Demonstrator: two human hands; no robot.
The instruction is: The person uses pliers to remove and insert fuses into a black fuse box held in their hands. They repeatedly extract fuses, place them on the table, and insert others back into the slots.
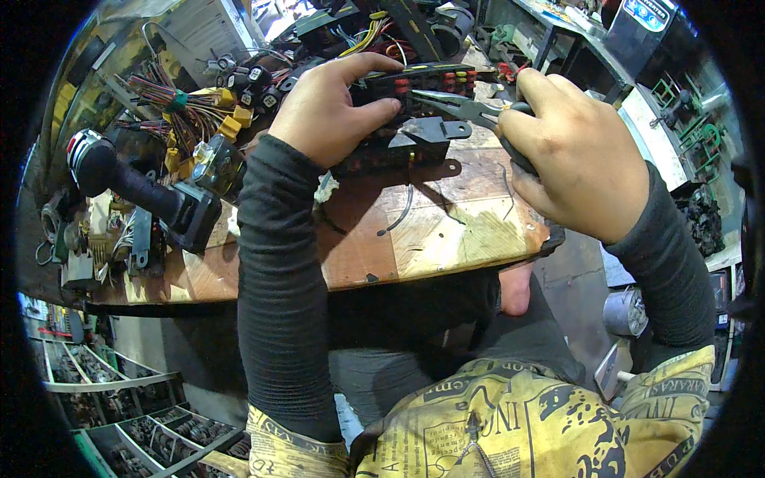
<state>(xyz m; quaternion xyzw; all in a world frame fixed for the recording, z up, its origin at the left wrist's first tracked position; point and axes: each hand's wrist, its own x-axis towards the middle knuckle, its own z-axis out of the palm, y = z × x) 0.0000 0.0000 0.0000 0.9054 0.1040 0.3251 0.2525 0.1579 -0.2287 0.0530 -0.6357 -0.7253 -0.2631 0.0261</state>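
Note:
A black fuse box [390,153] with red and yellow blade fuses [454,80] along its upper part sits on the wooden table in front of me. My left hand [331,111] grips its left side, with the index finger along the far edge and the thumb on the near face. In my right hand [578,155] is a pair of needle-nose pliers [470,110], its handles wrapped by the fingers. The plier tips point left and reach the row of red fuses near my left thumb. Whether the jaws are closed on a fuse is too small to tell.
On the left of the wooden tabletop [430,247] lie a black cordless power tool [151,195] and a wire bundle with yellow connectors [231,119]. More wiring and black housings crowd the back. Shelves of metal parts [111,386] stand lower left, a metal can [625,312] lower right.

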